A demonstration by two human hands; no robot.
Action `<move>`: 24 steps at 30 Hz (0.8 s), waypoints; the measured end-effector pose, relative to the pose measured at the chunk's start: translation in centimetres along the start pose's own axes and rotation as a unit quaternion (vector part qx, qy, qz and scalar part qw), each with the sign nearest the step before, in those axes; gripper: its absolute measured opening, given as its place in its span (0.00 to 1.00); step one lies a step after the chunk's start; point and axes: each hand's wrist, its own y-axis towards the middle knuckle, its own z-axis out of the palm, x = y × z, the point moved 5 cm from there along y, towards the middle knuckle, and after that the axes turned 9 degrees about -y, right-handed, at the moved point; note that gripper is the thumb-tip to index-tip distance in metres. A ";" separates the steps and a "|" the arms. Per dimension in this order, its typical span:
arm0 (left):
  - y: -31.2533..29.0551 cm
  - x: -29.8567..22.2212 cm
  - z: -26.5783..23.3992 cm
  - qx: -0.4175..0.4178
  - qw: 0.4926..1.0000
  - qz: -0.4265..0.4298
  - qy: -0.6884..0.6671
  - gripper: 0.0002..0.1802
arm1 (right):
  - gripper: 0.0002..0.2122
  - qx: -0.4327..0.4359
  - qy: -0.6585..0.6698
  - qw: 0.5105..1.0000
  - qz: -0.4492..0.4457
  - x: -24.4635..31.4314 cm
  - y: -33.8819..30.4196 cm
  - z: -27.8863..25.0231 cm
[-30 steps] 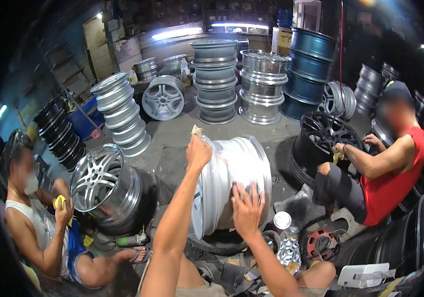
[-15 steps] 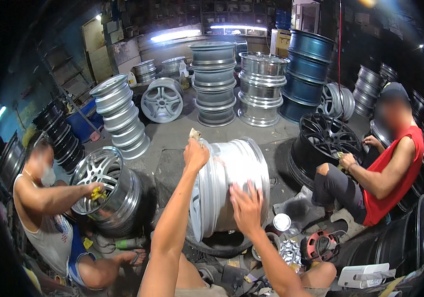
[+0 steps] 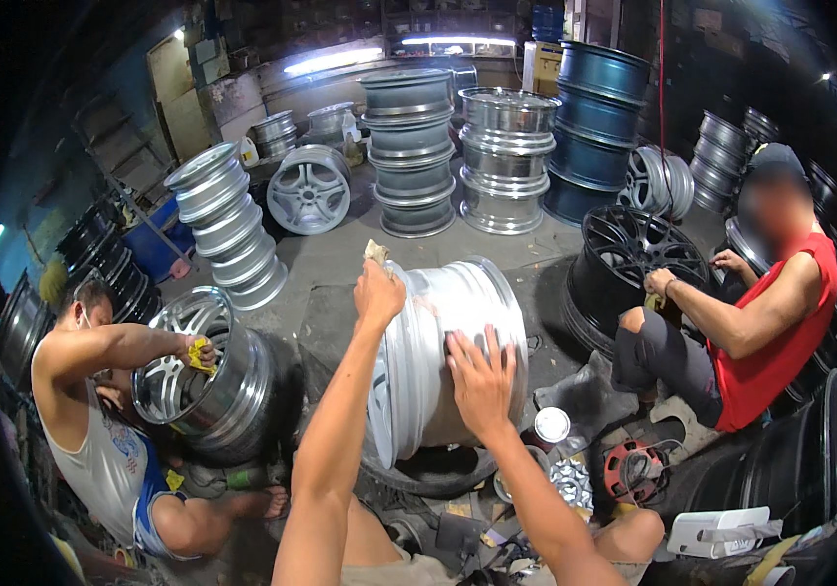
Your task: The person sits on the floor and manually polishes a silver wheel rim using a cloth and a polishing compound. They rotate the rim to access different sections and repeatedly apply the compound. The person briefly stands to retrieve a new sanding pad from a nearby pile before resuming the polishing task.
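Observation:
A silver wheel rim [image 3: 438,391] lies on its side in front of me, resting on a black tire [image 3: 428,485]. At its upper left edge, my left hand [image 3: 379,298] is closed around a folded piece of beige sandpaper or cloth [image 3: 376,252]; which of the two I cannot tell. The sheet sticks up above the fingers. Flat against the rim's barrel lies my right hand [image 3: 484,381], its fingers spread and nothing in it. The spoked face of the rim points left and shows only as a narrow strip.
At the left a person [image 3: 96,420] works on a chrome rim [image 3: 228,381] with a yellow cloth. Someone in red [image 3: 770,322] handles a black rim [image 3: 614,264] at the right. Stacked rims [image 3: 409,156] stand behind. A white cup [image 3: 551,425] and red reel [image 3: 633,469] lie nearby.
The view has shifted slightly. My right hand has settled flatter on the barrel, and my left remains by the rim's upper edge. The person at the left has leaned over the chrome rim.

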 end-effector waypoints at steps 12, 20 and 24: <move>0.5 0.4 -0.4 0.007 1.000 -0.016 -0.008 0.22 | 0.15 -0.003 -0.009 1.000 -0.002 0.6 0.0 0.6; 0.2 0.4 -0.2 0.001 1.000 0.004 -0.004 0.22 | 0.15 -0.010 -0.010 1.000 -0.019 1.4 -0.4 0.3; 0.4 0.7 -0.7 0.003 1.000 0.003 -0.007 0.22 | 0.14 -0.008 0.001 0.999 -0.041 2.2 -3.6 -0.6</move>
